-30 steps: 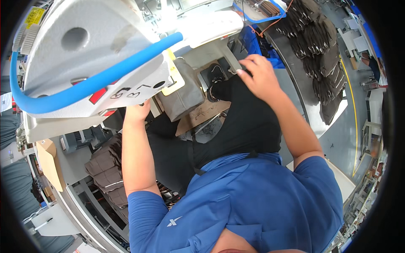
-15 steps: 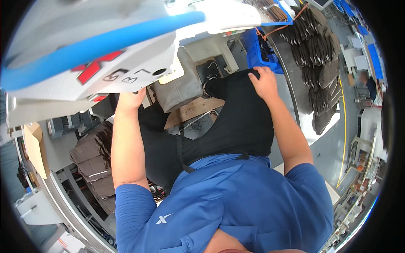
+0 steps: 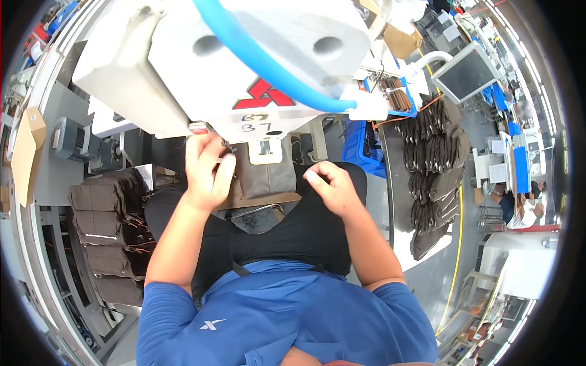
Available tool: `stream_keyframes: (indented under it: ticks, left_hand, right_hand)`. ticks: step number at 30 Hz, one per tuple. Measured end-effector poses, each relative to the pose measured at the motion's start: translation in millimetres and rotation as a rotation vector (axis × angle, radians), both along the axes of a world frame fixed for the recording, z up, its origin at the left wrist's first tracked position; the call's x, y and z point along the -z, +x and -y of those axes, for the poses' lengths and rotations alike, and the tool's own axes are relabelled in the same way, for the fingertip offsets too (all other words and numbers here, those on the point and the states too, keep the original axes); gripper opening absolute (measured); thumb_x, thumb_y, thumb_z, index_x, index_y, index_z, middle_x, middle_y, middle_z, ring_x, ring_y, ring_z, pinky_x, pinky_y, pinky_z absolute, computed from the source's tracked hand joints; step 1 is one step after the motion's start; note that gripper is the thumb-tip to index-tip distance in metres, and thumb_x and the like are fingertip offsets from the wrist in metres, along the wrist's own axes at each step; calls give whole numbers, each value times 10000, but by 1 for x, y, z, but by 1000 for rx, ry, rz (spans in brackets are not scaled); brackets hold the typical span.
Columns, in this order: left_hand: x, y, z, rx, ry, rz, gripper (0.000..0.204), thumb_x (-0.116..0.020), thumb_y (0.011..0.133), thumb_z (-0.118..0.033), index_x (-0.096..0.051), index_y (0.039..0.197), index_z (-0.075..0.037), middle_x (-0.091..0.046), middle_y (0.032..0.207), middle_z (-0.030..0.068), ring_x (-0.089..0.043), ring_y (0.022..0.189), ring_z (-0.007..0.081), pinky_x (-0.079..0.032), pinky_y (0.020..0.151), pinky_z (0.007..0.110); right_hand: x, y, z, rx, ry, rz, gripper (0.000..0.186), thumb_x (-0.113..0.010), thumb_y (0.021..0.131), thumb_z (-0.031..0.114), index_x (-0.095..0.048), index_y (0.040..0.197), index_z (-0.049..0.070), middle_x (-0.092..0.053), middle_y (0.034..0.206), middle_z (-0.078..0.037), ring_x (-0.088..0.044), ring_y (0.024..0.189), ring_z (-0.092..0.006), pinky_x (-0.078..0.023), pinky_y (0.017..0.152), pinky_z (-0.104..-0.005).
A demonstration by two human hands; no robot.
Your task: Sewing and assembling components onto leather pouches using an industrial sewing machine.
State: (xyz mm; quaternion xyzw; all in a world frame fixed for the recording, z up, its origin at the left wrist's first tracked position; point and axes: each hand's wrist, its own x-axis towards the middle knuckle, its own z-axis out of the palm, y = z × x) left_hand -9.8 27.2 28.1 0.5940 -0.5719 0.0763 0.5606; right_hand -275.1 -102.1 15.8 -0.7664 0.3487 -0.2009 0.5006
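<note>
A white sewing machine head [image 3: 293,55] with a blue hose [image 3: 262,67] and a red mark hangs in front of me. Under its small white plate [image 3: 266,154] lies a grey-brown fabric piece [image 3: 265,178], partly hidden by the machine. My left hand [image 3: 206,174] is raised beside the machine's lower left edge, its fingers and thumb bent around something small and dark that I cannot make out. Above my right thigh, my right hand [image 3: 331,188] hovers with loosely bent fingers and holds nothing visible.
Stacked dark brown fabric pieces [image 3: 110,213] stand at left, near a grey motor [image 3: 70,140]. On the right, more dark pieces [image 3: 427,165] hang over a bench beside a blue bin [image 3: 360,149]. A monitor [image 3: 465,72] stands at the far right; a person [image 3: 525,210] is further off.
My right hand has lifted off my knee and moved left, toward the fabric. My left hand now shows more fully beside the machine. The whole view has shifted.
</note>
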Motion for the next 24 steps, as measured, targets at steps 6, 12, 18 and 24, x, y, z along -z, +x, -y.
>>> stream_keyframes:
  ticks: [6, 12, 18, 24]
  left_hand:
    - [-3, -30, -44, 52, -78, 441, 398, -829, 782, -409, -693, 1003, -107, -477, 848, 31, -476, 769, 243, -420, 749, 423]
    - [-9, -37, -36, -3, -56, 440, 226, -808, 804, -259, -713, 931, -98, -509, 788, 17, -522, 755, 237, -428, 767, 416]
    - [-14, -44, -33, -42, -69, 444, 162, -782, 835, -215, -697, 905, -96, -532, 842, 34, -538, 794, 247, -439, 806, 432]
    - [-11, -38, -31, -68, 14, 414, 159, -766, 852, -189, -651, 920, -101, -543, 879, 49, -540, 809, 269, -435, 822, 452]
  right_hand:
    - [-43, 36, -22, -142, 30, 143, 264, -679, 949, 159, -566, 754, 22, -510, 741, -14, -461, 675, -106, -400, 631, -283]
    - [-33, 42, -24, -99, 287, 280, 338, -671, 968, 131, -506, 684, 51, -464, 693, 21, -412, 646, -62, -353, 581, -267]
    - [-43, 40, -27, -96, 335, 391, 306, -646, 960, 95, -507, 692, 40, -493, 711, 3, -446, 669, -82, -370, 615, -282]
    - [-45, 46, -21, -109, 274, 282, 330, -614, 980, 159, -517, 700, 13, -491, 684, -39, -462, 654, -124, -386, 617, -310]
